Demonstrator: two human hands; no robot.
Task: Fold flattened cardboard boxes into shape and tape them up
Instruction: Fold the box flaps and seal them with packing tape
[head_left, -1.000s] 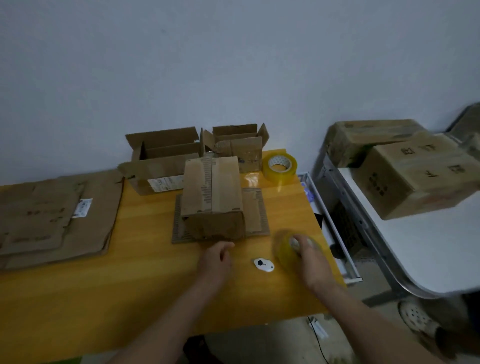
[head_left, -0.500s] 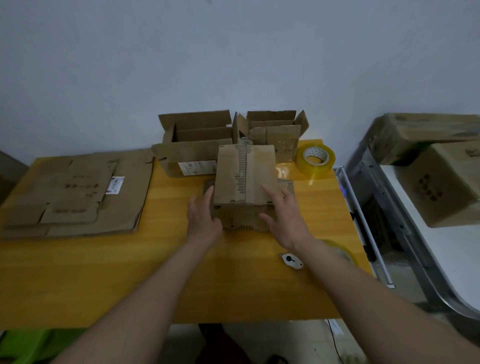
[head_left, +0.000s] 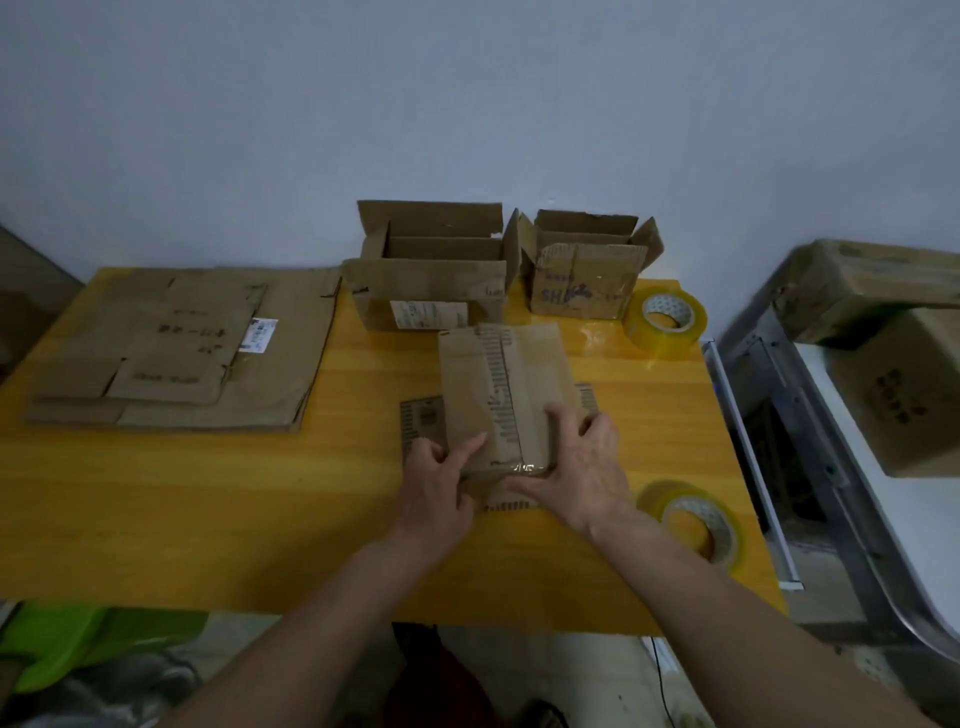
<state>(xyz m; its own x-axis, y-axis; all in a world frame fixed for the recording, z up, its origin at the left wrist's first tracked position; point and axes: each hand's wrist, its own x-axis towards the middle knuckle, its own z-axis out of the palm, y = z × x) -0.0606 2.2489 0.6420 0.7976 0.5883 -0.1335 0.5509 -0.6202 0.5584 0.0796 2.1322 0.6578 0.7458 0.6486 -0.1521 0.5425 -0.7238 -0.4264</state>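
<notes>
A small cardboard box stands bottom-up in the middle of the yellow table, a strip of clear tape along its centre seam. My left hand grips its near left corner, index finger laid on top. My right hand grips the near right corner, thumb on the front face and fingers on top. The box's side flaps lie spread flat on the table. One roll of clear tape lies just right of my right wrist, a second roll farther back.
A stack of flattened boxes covers the table's left part. Two formed open boxes stand at the back by the wall. To the right a white table carries large taped cartons. The table's right edge runs close to the near roll.
My right hand left the near tape roll on the table. Both hands moved up to the box and now grip its near corners. The camera swung left.
</notes>
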